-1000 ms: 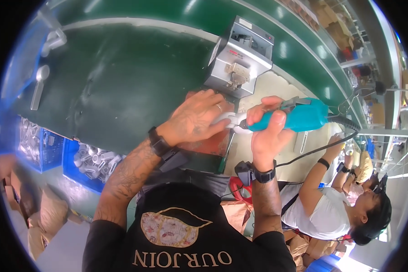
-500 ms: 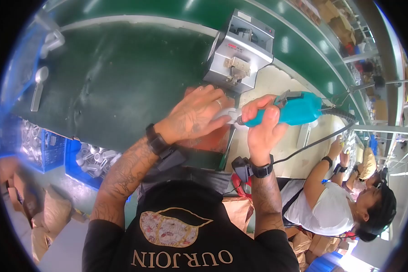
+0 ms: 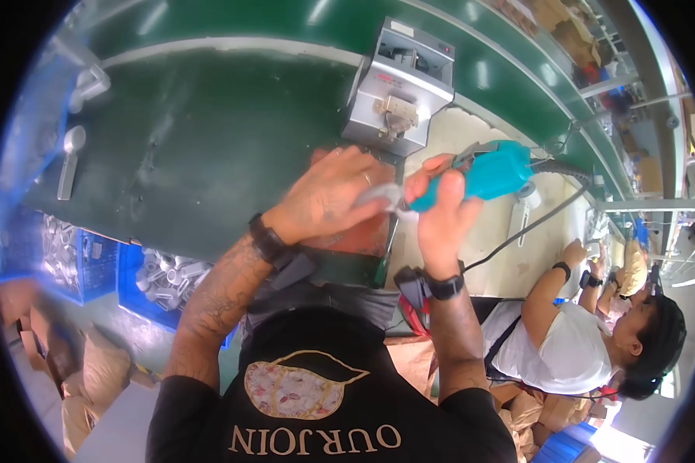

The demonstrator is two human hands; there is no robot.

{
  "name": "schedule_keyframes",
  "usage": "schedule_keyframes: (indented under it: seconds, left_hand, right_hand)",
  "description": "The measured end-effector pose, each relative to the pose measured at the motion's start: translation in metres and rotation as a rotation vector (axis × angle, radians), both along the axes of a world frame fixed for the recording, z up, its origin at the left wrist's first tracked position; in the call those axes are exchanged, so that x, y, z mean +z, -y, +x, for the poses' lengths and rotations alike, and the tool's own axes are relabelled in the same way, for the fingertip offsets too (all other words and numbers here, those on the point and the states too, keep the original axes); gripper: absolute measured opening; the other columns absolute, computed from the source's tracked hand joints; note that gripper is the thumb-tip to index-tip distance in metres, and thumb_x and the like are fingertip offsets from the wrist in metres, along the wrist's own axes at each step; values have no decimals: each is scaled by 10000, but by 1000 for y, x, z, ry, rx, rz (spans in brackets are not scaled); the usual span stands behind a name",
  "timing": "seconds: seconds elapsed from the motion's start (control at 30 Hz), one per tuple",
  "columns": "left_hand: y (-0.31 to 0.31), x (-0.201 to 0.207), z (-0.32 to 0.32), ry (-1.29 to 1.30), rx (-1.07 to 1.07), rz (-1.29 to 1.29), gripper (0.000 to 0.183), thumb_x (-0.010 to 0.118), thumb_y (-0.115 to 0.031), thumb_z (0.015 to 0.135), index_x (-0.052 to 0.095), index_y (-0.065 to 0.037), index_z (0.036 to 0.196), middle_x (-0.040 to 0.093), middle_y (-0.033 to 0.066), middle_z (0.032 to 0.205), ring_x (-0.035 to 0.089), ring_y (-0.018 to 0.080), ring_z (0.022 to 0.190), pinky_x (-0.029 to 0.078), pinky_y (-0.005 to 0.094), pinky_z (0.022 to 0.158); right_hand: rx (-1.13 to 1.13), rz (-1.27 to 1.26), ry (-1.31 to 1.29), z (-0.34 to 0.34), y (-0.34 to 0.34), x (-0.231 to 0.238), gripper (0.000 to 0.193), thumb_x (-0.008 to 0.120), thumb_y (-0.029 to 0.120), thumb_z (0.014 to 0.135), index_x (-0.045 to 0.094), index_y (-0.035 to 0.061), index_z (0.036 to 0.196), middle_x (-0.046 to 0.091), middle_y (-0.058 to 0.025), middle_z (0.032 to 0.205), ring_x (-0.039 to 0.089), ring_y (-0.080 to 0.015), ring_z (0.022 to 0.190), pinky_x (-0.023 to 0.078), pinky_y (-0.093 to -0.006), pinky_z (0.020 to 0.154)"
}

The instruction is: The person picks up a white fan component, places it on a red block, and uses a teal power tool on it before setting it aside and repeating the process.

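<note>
A whitish plastic part (image 3: 388,197) with a rounded end, blurred by motion, is held in the closed fingers of my left hand (image 3: 324,197). My right hand (image 3: 442,225) wraps around a teal electric screwdriver (image 3: 503,171), its thumb on the near side. The screwdriver lies almost level, and its tip points left at the plastic part. Whether the tip touches a screw is hidden. Both hands are over a reddish pad (image 3: 367,238) on the green bench (image 3: 216,147). Just beyond them stands a silver box-shaped machine (image 3: 400,92) with a metal fixture on its front.
A whitish handled part (image 3: 67,171) lies at the bench's far left, another (image 3: 522,216) on the pale board at right. Two blue crates (image 3: 100,270) (image 3: 135,292) below the left edge hold several such parts. The screwdriver's black cable (image 3: 510,248) crosses the board. A co-worker (image 3: 556,332) sits at right.
The view has shifted slightly, so the machine appears further left. The screwdriver's rear has moved a little left and up in the picture. Both hands keep their holds.
</note>
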State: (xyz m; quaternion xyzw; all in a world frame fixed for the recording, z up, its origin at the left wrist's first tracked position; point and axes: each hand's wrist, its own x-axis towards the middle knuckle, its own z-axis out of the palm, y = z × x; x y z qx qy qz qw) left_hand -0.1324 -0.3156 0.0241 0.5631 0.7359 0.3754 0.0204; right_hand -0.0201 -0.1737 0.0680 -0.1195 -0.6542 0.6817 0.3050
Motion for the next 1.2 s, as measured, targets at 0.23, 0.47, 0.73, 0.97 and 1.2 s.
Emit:
schedule_keyframes:
  seconds: [0.23, 0.47, 0.73, 0.97, 1.2]
  left_hand:
    - [46, -9, 30, -164, 130, 291, 290, 809, -173, 806, 708, -137, 1076, 704, 56, 1091, 689, 224, 986, 538, 342, 800]
    - [103, -20, -39, -253, 772, 95, 232, 670, -46, 890, 662, -54, 1121, 668, 171, 1138, 639, 382, 1043, 502, 460, 908]
    - [-55, 48, 25, 107, 291, 205, 144, 680, -91, 932, 681, -16, 1055, 718, 124, 932, 693, 204, 872, 535, 326, 759]
    - [-283, 17, 114, 186, -108, 58, 433, 713, -480, 859, 628, -59, 915, 675, 140, 838, 670, 352, 818, 523, 464, 728]
    - [-337, -23, 141, 272, 71, -102, 448, 733, -472, 779, 698, -54, 936, 704, 175, 890, 678, 371, 836, 543, 486, 791]
  right_hand:
    - [-19, -139, -268, 58, 9, 38, 647, 553, 711, 908, 504, 72, 993, 457, -19, 672, 411, -129, 550, 341, -287, 514]
    - [-216, -24, -176, 111, -7, 5, 654, 629, 652, 894, 535, 16, 1016, 540, -52, 714, 524, -160, 567, 423, -294, 514]
    - [-134, -103, 24, 136, -17, 10, 743, 770, 612, 807, 598, -58, 1078, 612, -80, 748, 594, -166, 635, 459, -285, 581]
    - [-245, -56, 76, 166, -21, 19, 749, 754, 621, 822, 584, -55, 1096, 599, -71, 723, 580, -148, 632, 430, -257, 546]
    - [-329, -28, 57, 186, -20, 20, 765, 739, 654, 814, 580, -47, 1076, 606, -72, 725, 583, -156, 632, 444, -266, 565]
